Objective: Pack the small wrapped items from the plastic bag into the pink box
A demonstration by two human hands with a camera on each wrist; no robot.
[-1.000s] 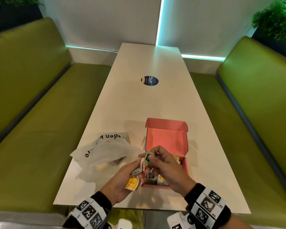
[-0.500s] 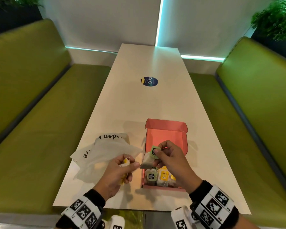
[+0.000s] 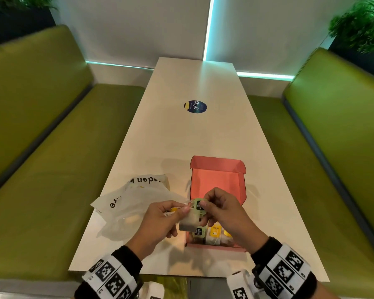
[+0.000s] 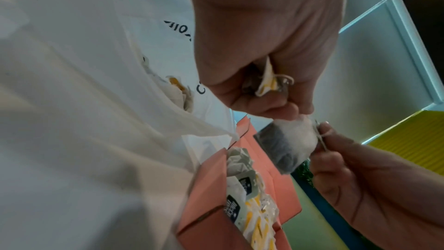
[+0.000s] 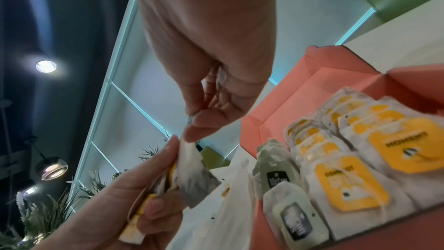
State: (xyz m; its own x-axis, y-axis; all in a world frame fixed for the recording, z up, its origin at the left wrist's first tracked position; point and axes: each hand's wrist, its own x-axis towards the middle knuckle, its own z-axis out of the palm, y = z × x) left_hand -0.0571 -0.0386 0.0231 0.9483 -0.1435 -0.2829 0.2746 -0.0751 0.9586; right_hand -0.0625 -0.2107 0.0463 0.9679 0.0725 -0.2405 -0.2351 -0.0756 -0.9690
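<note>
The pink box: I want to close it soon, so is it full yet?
Not full. The pink box holds wrapped items only at its near end; the far floor is bare.

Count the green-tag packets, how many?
3. One held packet is lifted beside the pink box; a near packet and a far packet sit in its left row. More may hide in the plastic bag.
</note>
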